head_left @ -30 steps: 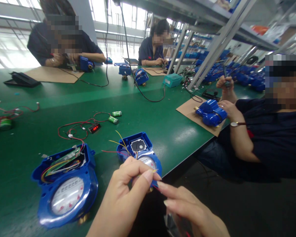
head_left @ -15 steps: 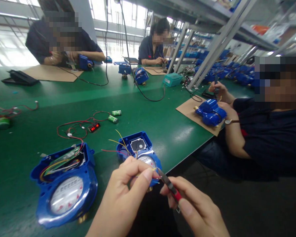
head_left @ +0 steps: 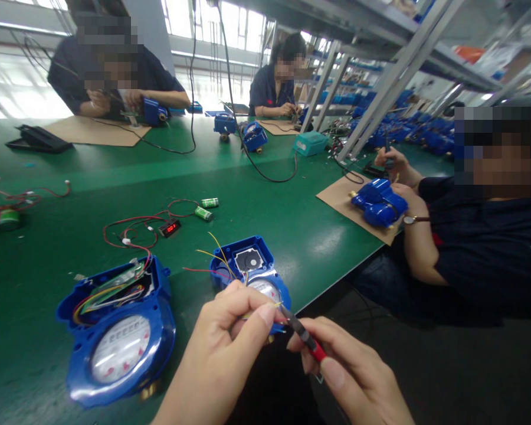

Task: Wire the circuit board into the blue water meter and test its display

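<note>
1. Now that your right hand point(head_left: 354, 366) has brought the red-handled tool point(head_left: 312, 345) up, its dark nose points in at the yellow wire end point(head_left: 278, 304); the work seems to have narrowed to that tip, though you cannot tell whether the tool bites it yet.
2. Your left hand point(head_left: 223, 342) pinches the wire end between thumb and forefinger; your right grips the tool between thumb and fingers.
3. Just beyond your left hand, the smaller-looking meter point(head_left: 279, 283) rests on the counter point(head_left: 265, 206), partly hidden by your fingers. Its open compartment holds a black part point(head_left: 249, 260), with yellow wires point(head_left: 223, 258) and a red wire point(head_left: 206, 270) sticking out.
4. To your left, the nearer meter point(head_left: 163, 330) has its compartment open too, holding a green board point(head_left: 117, 277) and coloured wires.
5. Farther off, the teal box point(head_left: 310, 143) hides any contents.
</note>
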`<state>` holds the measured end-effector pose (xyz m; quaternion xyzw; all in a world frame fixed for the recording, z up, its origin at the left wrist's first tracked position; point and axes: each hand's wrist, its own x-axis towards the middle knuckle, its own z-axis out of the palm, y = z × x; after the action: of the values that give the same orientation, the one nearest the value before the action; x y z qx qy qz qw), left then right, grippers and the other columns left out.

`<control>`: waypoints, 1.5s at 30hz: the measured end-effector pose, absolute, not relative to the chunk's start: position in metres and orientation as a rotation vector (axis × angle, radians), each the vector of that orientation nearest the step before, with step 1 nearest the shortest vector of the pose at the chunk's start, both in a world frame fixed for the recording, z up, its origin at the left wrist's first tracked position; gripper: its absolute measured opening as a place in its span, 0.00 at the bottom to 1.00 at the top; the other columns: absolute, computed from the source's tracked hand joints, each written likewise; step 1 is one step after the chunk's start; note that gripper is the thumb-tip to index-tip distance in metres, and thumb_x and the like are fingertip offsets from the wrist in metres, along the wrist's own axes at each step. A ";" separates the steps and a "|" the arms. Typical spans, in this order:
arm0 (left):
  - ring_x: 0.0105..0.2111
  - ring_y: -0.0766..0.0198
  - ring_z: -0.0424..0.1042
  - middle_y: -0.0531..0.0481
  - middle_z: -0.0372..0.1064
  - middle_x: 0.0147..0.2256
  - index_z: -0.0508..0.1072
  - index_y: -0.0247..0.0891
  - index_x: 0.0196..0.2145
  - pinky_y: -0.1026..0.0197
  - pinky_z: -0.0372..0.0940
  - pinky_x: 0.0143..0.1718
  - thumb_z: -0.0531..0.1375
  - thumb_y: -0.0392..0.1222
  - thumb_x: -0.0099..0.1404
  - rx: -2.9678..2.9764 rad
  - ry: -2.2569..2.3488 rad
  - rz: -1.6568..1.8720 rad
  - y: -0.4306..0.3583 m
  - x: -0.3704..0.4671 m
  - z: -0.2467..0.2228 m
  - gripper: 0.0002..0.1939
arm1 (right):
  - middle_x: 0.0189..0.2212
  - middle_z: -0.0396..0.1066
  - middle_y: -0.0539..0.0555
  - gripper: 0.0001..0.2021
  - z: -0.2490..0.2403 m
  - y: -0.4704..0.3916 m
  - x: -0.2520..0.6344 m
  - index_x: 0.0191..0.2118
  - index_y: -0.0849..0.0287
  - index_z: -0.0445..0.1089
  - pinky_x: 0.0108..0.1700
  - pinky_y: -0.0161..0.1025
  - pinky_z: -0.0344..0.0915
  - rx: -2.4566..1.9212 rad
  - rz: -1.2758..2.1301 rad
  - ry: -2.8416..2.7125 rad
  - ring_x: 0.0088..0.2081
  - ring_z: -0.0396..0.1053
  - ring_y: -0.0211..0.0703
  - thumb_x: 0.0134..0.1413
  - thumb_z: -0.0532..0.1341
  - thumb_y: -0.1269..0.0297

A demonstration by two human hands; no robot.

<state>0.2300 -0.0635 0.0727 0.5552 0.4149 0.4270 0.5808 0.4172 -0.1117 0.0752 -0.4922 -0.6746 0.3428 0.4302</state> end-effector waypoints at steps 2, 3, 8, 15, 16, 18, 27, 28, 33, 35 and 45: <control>0.34 0.54 0.68 0.48 0.72 0.29 0.75 0.41 0.29 0.55 0.60 0.40 0.56 0.52 0.70 1.310 0.984 0.986 -0.063 0.230 0.072 0.17 | 0.37 0.76 0.53 0.12 0.075 -0.111 0.417 0.50 0.52 0.74 0.40 0.34 0.74 -1.233 0.850 -1.693 0.32 0.74 0.41 0.66 0.56 0.62; 0.34 0.54 0.67 0.49 0.71 0.29 0.75 0.42 0.29 0.55 0.59 0.40 0.55 0.52 0.70 1.315 0.992 0.981 -0.063 0.229 0.072 0.17 | 0.37 0.76 0.53 0.12 0.075 -0.111 0.417 0.50 0.52 0.74 0.40 0.33 0.74 -1.237 0.855 -1.695 0.33 0.74 0.41 0.66 0.56 0.63; 0.34 0.54 0.66 0.50 0.70 0.29 0.75 0.42 0.29 0.54 0.56 0.42 0.55 0.53 0.70 1.321 0.998 0.971 -0.063 0.229 0.071 0.18 | 0.36 0.76 0.50 0.13 0.075 -0.112 0.418 0.51 0.49 0.73 0.39 0.31 0.73 -1.204 0.874 -1.684 0.32 0.74 0.38 0.66 0.56 0.65; 0.33 0.55 0.67 0.51 0.71 0.29 0.75 0.42 0.29 0.54 0.55 0.43 0.56 0.54 0.70 1.309 0.989 0.974 -0.063 0.229 0.072 0.18 | 0.35 0.76 0.51 0.12 0.073 -0.113 0.416 0.50 0.51 0.74 0.35 0.30 0.72 -1.213 0.892 -1.653 0.31 0.73 0.38 0.66 0.56 0.65; 0.33 0.55 0.67 0.51 0.70 0.29 0.75 0.42 0.29 0.54 0.56 0.42 0.56 0.54 0.70 1.308 0.988 0.974 -0.063 0.229 0.072 0.18 | 0.35 0.76 0.51 0.12 0.073 -0.113 0.416 0.50 0.52 0.74 0.35 0.30 0.72 -1.216 0.893 -1.650 0.31 0.73 0.39 0.66 0.56 0.65; 0.34 0.55 0.67 0.51 0.70 0.29 0.75 0.42 0.29 0.55 0.56 0.42 0.56 0.54 0.70 1.312 0.989 0.977 -0.063 0.229 0.073 0.17 | 0.35 0.76 0.52 0.12 0.073 -0.113 0.416 0.50 0.53 0.74 0.34 0.31 0.73 -1.222 0.892 -1.641 0.31 0.74 0.40 0.66 0.56 0.64; 0.33 0.56 0.67 0.51 0.70 0.28 0.74 0.42 0.29 0.56 0.56 0.39 0.55 0.54 0.71 1.318 0.998 0.999 -0.064 0.230 0.070 0.18 | 0.34 0.76 0.51 0.12 0.072 -0.115 0.415 0.49 0.51 0.74 0.35 0.30 0.72 -1.210 0.875 -1.634 0.33 0.75 0.40 0.66 0.56 0.65; 0.32 0.56 0.66 0.51 0.69 0.28 0.74 0.42 0.29 0.56 0.56 0.39 0.55 0.54 0.71 1.318 1.001 1.001 -0.064 0.230 0.070 0.18 | 0.34 0.76 0.52 0.12 0.072 -0.115 0.415 0.49 0.52 0.74 0.34 0.30 0.72 -1.216 0.870 -1.631 0.32 0.75 0.40 0.66 0.56 0.65; 0.34 0.56 0.65 0.52 0.69 0.29 0.73 0.42 0.29 0.57 0.55 0.38 0.55 0.53 0.71 1.332 1.013 0.989 -0.065 0.230 0.070 0.17 | 0.31 0.76 0.52 0.12 0.071 -0.116 0.413 0.49 0.54 0.74 0.30 0.31 0.71 -1.246 0.865 -1.637 0.29 0.73 0.40 0.66 0.55 0.63; 0.34 0.56 0.65 0.52 0.69 0.28 0.73 0.42 0.29 0.57 0.55 0.38 0.55 0.52 0.71 1.337 1.014 0.987 -0.065 0.230 0.070 0.17 | 0.29 0.75 0.53 0.13 0.070 -0.117 0.412 0.48 0.55 0.75 0.27 0.31 0.70 -1.281 0.863 -1.617 0.26 0.72 0.40 0.67 0.55 0.61; 0.33 0.57 0.66 0.52 0.69 0.29 0.74 0.42 0.28 0.57 0.55 0.38 0.55 0.49 0.69 1.324 0.955 1.007 -0.063 0.229 0.070 0.16 | 0.39 0.78 0.51 0.13 0.075 -0.115 0.413 0.52 0.49 0.73 0.41 0.33 0.73 -1.224 0.901 -1.664 0.38 0.76 0.43 0.67 0.55 0.62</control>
<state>0.2288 -0.0627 0.0704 0.5649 0.4077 0.4299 0.5743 0.4132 -0.1146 0.0748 -0.4905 -0.6667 0.3609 0.4297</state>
